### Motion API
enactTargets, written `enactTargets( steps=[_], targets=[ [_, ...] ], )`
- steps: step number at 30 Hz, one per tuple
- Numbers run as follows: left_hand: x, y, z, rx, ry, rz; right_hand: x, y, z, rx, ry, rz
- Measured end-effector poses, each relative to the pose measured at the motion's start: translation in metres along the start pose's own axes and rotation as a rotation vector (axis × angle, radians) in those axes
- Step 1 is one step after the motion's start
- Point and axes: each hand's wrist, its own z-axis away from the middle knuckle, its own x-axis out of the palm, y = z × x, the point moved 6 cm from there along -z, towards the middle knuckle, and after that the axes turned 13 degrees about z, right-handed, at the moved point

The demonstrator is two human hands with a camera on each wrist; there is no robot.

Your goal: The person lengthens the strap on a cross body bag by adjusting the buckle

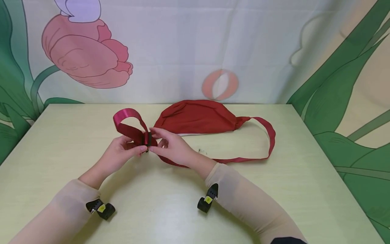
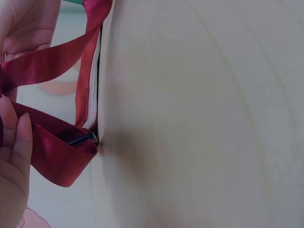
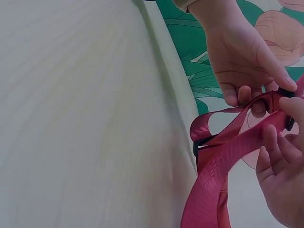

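Note:
A red waist bag point(image 1: 198, 117) lies near the back of the table, its strap point(image 1: 271, 139) curving round toward me. Both hands meet at a black buckle point(image 1: 149, 139) on that strap, left of the bag. My left hand point(image 1: 117, 154) pinches buckle and strap between thumb and fingers, and a loop of strap point(image 1: 123, 115) stands above it. From the other side my right hand point(image 1: 175, 145) pinches the buckle, thumb below and fingers above. In the right wrist view a black slider point(image 3: 195, 148) sits on the strap. Fingers hide part of the buckle.
The pale table point(image 1: 170, 210) spreads out in front of the arms. Behind it hangs a printed cloth point(image 1: 170, 51) with flowers and leaves. Each wrist carries a small black camera, one on the left sleeve point(image 1: 55, 210) and one on the right sleeve point(image 1: 243, 193).

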Motion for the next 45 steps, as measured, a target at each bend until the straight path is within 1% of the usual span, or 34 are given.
enactTargets(
  steps=[3, 6, 11, 16, 19, 23, 26, 30, 32, 34, 35, 38, 41, 43, 45],
  targets=[
    [0.001, 0.002, -0.001, 0.053, -0.007, 0.044, 0.0, 0.0, 0.001, 0.015, -0.006, -0.047],
    [0.001, 0.004, -0.003, 0.094, -0.017, 0.077, 0.002, 0.001, 0.001, 0.032, -0.022, -0.059],
    [0.002, 0.005, -0.003, 0.093, -0.016, 0.061, 0.005, 0.005, 0.001, 0.054, -0.041, -0.029],
    [0.001, 0.006, -0.002, 0.084, -0.01, 0.047, 0.004, 0.005, 0.001, 0.042, -0.045, 0.01],
    [0.001, 0.005, -0.001, 0.092, -0.008, 0.047, 0.003, 0.005, 0.0, 0.039, -0.039, 0.002],
    [0.001, 0.005, -0.001, 0.109, -0.021, 0.065, 0.0, 0.003, 0.001, 0.041, -0.04, -0.04],
    [0.001, 0.003, -0.002, 0.094, -0.032, 0.043, -0.002, 0.003, 0.002, 0.051, -0.05, -0.052],
    [0.003, 0.0, -0.003, 0.029, -0.063, -0.066, -0.002, 0.006, 0.002, 0.072, -0.062, -0.032],
    [0.004, -0.001, -0.003, 0.0, -0.083, -0.106, -0.002, 0.007, 0.002, 0.079, -0.063, -0.027],
    [0.006, -0.001, -0.002, -0.013, -0.103, -0.117, -0.002, 0.007, 0.001, 0.076, -0.059, -0.028],
    [0.007, -0.001, -0.002, -0.018, -0.113, -0.108, -0.003, 0.007, 0.001, 0.078, -0.056, -0.028],
    [0.008, -0.001, -0.002, -0.027, -0.136, -0.093, -0.003, 0.008, 0.001, 0.072, -0.047, -0.027],
    [0.01, -0.001, -0.002, -0.024, -0.15, -0.098, -0.004, 0.007, 0.002, 0.052, -0.048, -0.001],
    [0.011, -0.001, -0.003, -0.014, -0.143, -0.119, -0.004, 0.005, 0.002, 0.022, -0.049, 0.018],
    [0.01, 0.001, -0.003, -0.007, -0.128, -0.121, -0.005, 0.003, 0.003, -0.003, -0.045, 0.05]
  ],
)
